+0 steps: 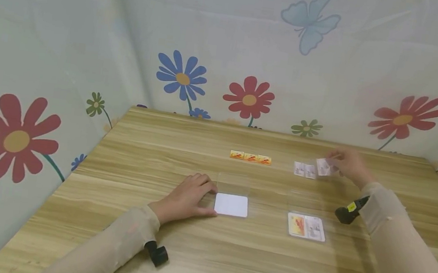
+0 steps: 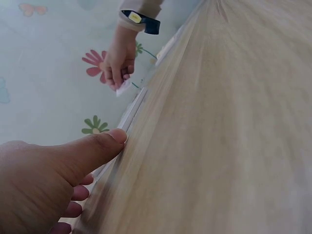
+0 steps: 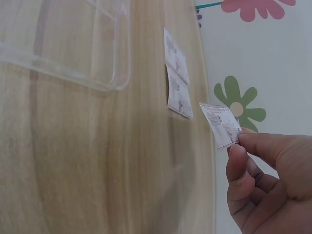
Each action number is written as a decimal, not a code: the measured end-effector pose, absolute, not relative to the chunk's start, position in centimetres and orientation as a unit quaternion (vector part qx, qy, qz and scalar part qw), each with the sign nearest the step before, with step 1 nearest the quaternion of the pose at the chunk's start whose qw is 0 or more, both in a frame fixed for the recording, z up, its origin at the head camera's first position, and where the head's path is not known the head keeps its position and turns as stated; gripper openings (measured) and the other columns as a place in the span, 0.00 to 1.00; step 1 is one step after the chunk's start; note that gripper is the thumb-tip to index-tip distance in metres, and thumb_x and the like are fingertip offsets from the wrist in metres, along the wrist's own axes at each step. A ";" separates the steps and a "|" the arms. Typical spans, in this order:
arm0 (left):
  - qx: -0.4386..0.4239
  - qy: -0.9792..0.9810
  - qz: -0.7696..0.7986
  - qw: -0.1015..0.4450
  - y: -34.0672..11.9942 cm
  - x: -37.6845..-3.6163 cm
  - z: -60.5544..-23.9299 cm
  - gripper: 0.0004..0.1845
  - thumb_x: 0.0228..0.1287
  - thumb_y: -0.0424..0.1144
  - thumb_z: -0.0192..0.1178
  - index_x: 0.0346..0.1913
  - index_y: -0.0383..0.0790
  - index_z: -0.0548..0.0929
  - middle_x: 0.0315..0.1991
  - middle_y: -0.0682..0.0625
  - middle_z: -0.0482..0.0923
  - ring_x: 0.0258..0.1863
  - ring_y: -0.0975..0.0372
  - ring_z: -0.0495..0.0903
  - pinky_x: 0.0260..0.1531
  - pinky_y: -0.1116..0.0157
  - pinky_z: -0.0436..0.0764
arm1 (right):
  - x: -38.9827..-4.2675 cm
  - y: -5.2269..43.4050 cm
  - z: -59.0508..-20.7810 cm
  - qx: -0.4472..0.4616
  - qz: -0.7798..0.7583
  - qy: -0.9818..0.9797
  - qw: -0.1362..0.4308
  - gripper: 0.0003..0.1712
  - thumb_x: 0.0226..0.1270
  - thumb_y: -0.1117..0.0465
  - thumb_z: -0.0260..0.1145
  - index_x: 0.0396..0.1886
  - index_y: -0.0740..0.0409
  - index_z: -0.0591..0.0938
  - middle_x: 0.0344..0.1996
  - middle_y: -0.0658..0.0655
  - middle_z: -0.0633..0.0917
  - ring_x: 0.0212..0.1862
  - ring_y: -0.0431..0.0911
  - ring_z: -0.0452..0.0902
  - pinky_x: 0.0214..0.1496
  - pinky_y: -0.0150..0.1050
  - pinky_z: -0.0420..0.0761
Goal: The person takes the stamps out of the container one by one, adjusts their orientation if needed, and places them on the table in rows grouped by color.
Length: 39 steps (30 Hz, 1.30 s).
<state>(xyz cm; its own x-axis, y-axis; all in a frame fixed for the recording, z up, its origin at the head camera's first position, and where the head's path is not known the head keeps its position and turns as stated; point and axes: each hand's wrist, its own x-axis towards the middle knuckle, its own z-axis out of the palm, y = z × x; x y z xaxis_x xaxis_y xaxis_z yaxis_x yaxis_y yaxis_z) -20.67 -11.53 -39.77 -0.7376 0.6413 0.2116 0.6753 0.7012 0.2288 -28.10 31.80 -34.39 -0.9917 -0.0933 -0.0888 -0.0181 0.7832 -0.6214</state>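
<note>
Now right hand (image 1: 350, 165) fingers (image 3: 243, 168) pinch white sachet (image 3: 221, 124) corner, lifted off table (image 1: 204, 253).

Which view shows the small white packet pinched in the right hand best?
The right wrist view: the white packet fills the frame, pinched by the right hand, its print visible. The head view shows it small and blurred; the left wrist view shows only a distant white sliver.

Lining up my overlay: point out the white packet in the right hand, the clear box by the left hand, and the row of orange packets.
white packet (image 3: 222, 124), right wrist view, middle of its printed face
clear box (image 1: 231, 204), head view, its white base
orange packets (image 1: 250, 157), head view, middle packet of the row
</note>
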 end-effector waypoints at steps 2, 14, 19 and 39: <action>-0.357 -0.921 -0.146 0.060 -11.6 -20.7 -39.8 0.29 0.44 0.63 0.62 0.45 0.48 0.76 0.41 0.55 0.72 0.43 0.63 0.69 0.48 0.63 0.69 | -28.2 31.9 -34.6 -0.028 -0.323 0.944 0.058 0.17 0.65 0.60 0.53 0.48 0.68 0.72 0.46 0.73 0.76 0.33 0.47 0.76 0.30 0.37 0.76; -0.357 -0.920 -0.149 0.059 -11.6 -20.6 -39.7 0.29 0.44 0.63 0.62 0.45 0.47 0.76 0.41 0.55 0.72 0.44 0.62 0.70 0.49 0.62 0.69 | -28.4 31.8 -35.6 -0.028 -0.297 0.953 0.046 0.15 0.64 0.60 0.55 0.45 0.68 0.75 0.47 0.73 0.75 0.46 0.59 0.73 0.37 0.37 0.73; -0.356 -0.921 -0.149 0.058 -11.7 -20.6 -39.7 0.29 0.44 0.63 0.62 0.45 0.48 0.76 0.42 0.55 0.72 0.44 0.62 0.69 0.49 0.62 0.69 | -28.5 31.9 -36.0 -0.031 -0.292 0.955 0.037 0.15 0.63 0.61 0.56 0.43 0.67 0.76 0.47 0.72 0.75 0.47 0.61 0.72 0.44 0.48 0.74; -0.360 -0.918 -0.154 0.058 -11.7 -20.7 -39.7 0.29 0.45 0.63 0.62 0.45 0.47 0.76 0.42 0.55 0.72 0.45 0.62 0.70 0.48 0.62 0.68 | -28.6 31.9 -36.5 -0.030 -0.268 0.962 0.047 0.17 0.63 0.58 0.56 0.44 0.67 0.77 0.45 0.72 0.77 0.47 0.62 0.72 0.46 0.53 0.72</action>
<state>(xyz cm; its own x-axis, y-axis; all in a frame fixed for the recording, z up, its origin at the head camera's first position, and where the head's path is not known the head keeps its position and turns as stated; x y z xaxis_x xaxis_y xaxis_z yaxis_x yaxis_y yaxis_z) -20.73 -11.65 -39.67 -0.7346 0.6427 0.2174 0.6785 0.6937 0.2419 -28.58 31.94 -36.54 -0.9938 -0.0831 -0.0739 -0.0328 0.8541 -0.5190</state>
